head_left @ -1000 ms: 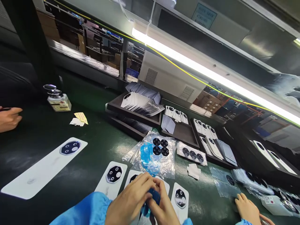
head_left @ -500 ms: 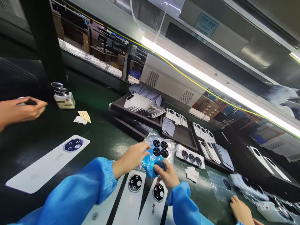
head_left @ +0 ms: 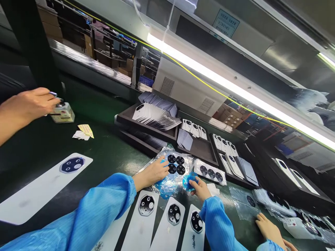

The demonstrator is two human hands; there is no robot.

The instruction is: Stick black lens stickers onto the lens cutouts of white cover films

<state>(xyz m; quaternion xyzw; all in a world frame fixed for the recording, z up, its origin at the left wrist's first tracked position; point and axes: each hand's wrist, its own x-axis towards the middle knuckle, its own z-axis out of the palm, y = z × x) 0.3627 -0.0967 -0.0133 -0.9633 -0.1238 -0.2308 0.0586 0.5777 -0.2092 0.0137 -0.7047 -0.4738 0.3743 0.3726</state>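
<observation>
My left hand [head_left: 154, 172] reaches over a clear plastic sheet [head_left: 184, 157] with several black round camera-lens covers [head_left: 172, 168] on it. Its bent fingers close on crinkled blue film [head_left: 167, 188] at the sheet's near side. To its right, my right hand [head_left: 199, 188] pinches a separate piece of blue film [head_left: 188, 180] between thumb and fingers, just off the sheet's right edge. Below both hands lie white phone back panels [head_left: 167, 228], each with a black lens cover at its top end. My right sleeve partly hides the rightmost panel [head_left: 192, 237].
Dark trays [head_left: 201, 153] of panels line the back. At left, a co-worker's hand [head_left: 31, 103] is at a small bottle [head_left: 63, 113], near yellow label paper [head_left: 86, 130] and a large panel [head_left: 47, 188]. Another person's hand [head_left: 269, 228] rests at lower right, near bagged parts [head_left: 274, 204].
My right hand has moved right with its blue film, away from my left hand. The co-worker's hand at left has come to the bottle. The view has shifted slightly, showing another panel.
</observation>
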